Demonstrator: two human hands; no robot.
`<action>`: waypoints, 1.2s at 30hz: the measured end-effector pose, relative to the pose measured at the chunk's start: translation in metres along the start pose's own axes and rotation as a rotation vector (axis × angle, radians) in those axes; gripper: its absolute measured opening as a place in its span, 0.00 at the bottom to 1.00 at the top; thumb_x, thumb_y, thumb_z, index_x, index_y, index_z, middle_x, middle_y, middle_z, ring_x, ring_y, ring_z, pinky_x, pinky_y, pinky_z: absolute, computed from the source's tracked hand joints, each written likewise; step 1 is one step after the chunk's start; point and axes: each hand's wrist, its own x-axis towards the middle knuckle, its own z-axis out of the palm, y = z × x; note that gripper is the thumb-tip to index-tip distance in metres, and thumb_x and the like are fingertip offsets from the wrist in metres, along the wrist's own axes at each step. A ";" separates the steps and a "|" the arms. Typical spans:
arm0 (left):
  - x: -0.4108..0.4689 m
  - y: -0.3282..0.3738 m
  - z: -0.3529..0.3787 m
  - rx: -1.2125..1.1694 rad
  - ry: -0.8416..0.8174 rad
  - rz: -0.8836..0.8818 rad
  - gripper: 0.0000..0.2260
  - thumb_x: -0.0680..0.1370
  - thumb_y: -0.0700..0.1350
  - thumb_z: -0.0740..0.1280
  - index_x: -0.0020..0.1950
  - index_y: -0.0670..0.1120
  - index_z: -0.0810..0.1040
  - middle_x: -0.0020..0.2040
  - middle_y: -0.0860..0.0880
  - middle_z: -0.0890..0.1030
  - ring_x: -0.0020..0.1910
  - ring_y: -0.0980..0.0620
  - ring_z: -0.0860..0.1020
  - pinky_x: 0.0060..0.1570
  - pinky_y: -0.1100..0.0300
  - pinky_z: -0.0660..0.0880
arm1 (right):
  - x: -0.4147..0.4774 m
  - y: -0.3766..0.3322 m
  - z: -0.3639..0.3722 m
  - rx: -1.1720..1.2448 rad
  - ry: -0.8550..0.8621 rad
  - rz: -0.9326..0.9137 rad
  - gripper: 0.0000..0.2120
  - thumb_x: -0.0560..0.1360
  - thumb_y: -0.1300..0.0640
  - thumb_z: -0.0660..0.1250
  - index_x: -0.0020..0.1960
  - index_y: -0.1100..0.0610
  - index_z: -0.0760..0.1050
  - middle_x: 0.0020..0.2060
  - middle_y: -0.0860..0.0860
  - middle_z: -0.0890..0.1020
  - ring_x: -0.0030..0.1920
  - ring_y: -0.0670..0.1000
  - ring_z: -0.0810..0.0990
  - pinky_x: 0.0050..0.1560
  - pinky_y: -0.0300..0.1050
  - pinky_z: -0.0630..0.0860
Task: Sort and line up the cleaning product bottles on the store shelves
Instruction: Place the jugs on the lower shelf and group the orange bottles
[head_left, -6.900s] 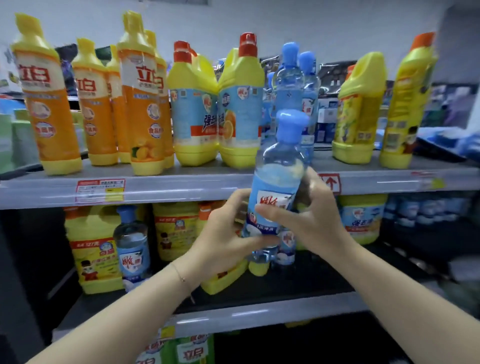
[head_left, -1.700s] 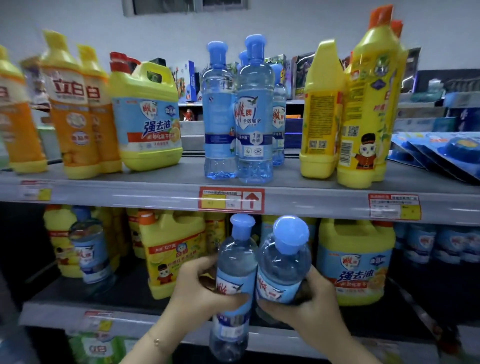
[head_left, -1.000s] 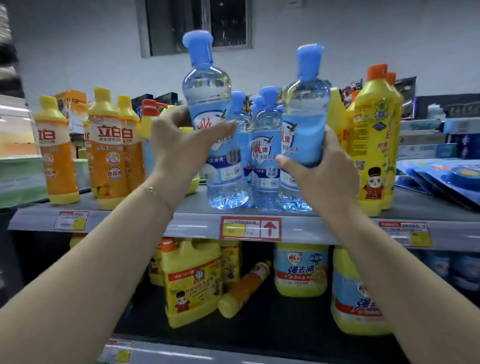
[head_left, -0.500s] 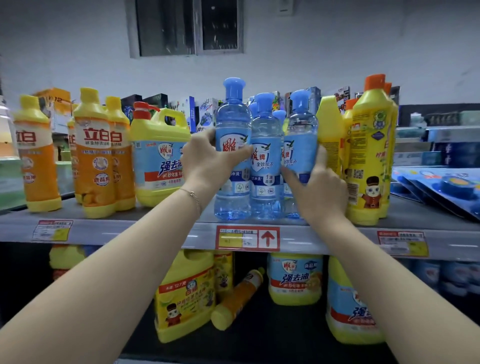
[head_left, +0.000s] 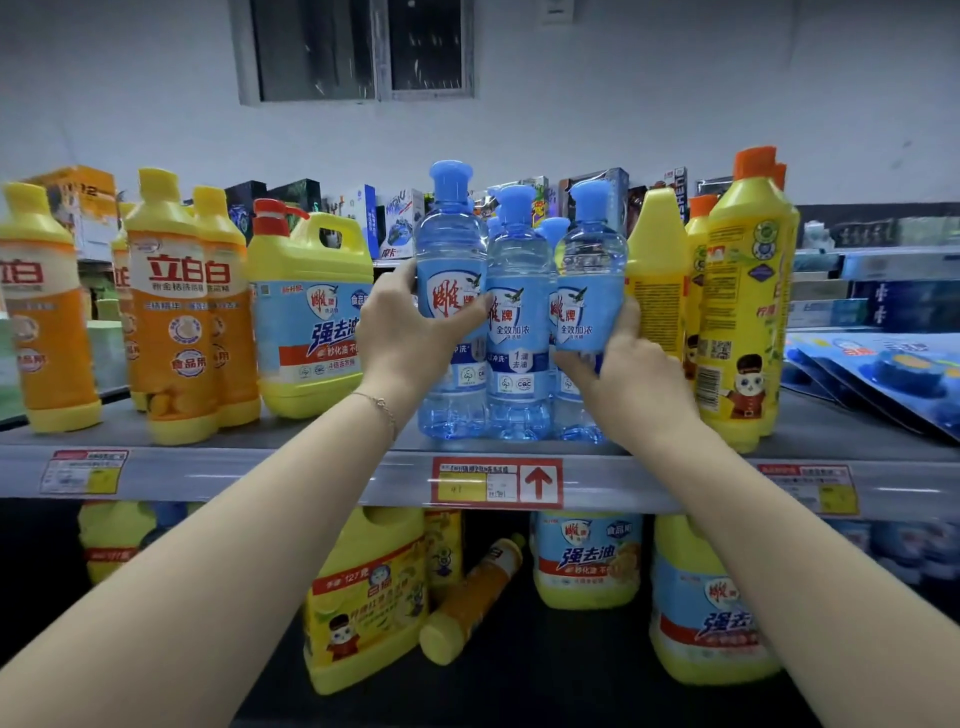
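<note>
Head view: left hand (head_left: 410, 332) grips left blue bottle (head_left: 451, 234), right hand (head_left: 631, 376) grips right blue bottle (head_left: 589, 254), labels partly covered.

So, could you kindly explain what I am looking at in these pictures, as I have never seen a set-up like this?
There is no machine here: these are a person's two bare hands, seen from one wide-angle camera worn on the head, looking forward and down. The left hand grips a clear blue-capped plastic bottle, and the right hand grips a second clear blue-capped bottle; both stand on the grey metal upper shelf, either side of a third matching bottle. To their left stand a yellow handled jug and orange bottles with yellow caps; to their right, tall yellow bottles with orange caps. On the lower shelf an orange bottle lies on its side among yellow jugs.
</note>
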 end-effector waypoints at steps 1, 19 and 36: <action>0.000 -0.002 0.001 0.004 -0.018 0.008 0.24 0.67 0.62 0.73 0.56 0.50 0.76 0.50 0.50 0.80 0.47 0.53 0.79 0.45 0.53 0.80 | -0.001 -0.001 -0.003 0.005 -0.025 0.003 0.39 0.75 0.40 0.63 0.74 0.61 0.52 0.54 0.59 0.77 0.51 0.63 0.79 0.47 0.54 0.76; -0.035 -0.025 -0.019 0.014 -0.296 0.020 0.38 0.62 0.59 0.78 0.65 0.54 0.62 0.58 0.54 0.77 0.52 0.57 0.79 0.49 0.60 0.76 | 0.008 -0.003 0.011 0.140 -0.101 0.060 0.21 0.73 0.64 0.70 0.61 0.63 0.64 0.53 0.60 0.79 0.48 0.58 0.80 0.38 0.43 0.74; -0.028 -0.052 -0.079 0.206 -0.087 0.084 0.09 0.77 0.50 0.67 0.49 0.44 0.77 0.47 0.48 0.76 0.46 0.52 0.74 0.42 0.63 0.69 | -0.052 -0.111 -0.002 0.294 0.122 -0.345 0.08 0.76 0.52 0.62 0.41 0.55 0.72 0.31 0.50 0.78 0.31 0.53 0.77 0.32 0.45 0.73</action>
